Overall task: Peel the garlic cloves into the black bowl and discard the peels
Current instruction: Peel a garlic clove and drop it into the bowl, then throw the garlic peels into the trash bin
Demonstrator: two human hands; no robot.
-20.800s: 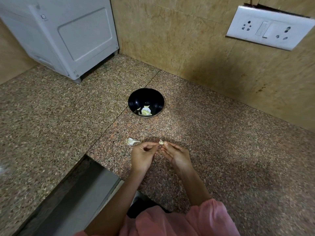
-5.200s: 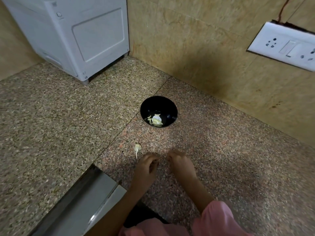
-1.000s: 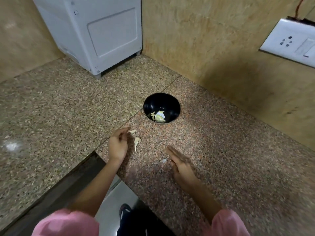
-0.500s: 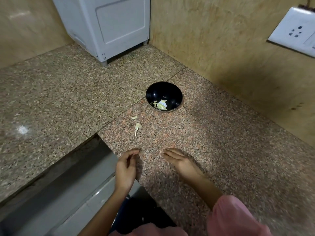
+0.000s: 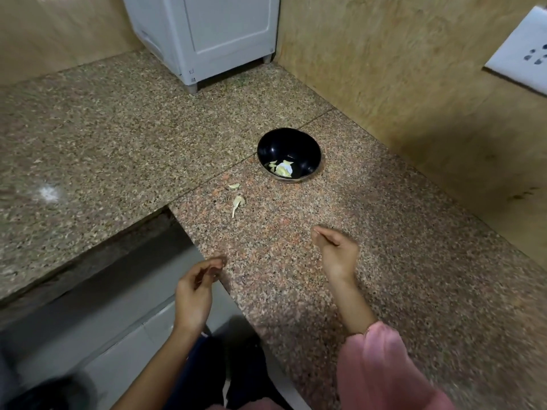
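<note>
— Where is the black bowl [image 5: 289, 150]?
— Just above the middle of the frame, on the speckled tabletop [image 5: 399, 232], near the wall; pale garlic cloves [image 5: 282, 168] lie in its bottom.
— And the peels?
— Two peels [image 5: 237, 201] lie on the tabletop to the lower left of the bowl, apart from it; neither hand touches them.
— The hands?
— The left hand [image 5: 194, 288] hangs over the tabletop's edge at lower centre, fingers curled toward the thumb; the right hand [image 5: 337, 251] is over the tabletop right of centre, fingers curled in; both are blurred, so I cannot tell whether either holds anything.
— Anything else?
— A pink sleeve [image 5: 381, 368] at the lower right; a white appliance [image 5: 213, 34] at top centre; a socket plate [image 5: 524, 60] at the upper right edge.
</note>
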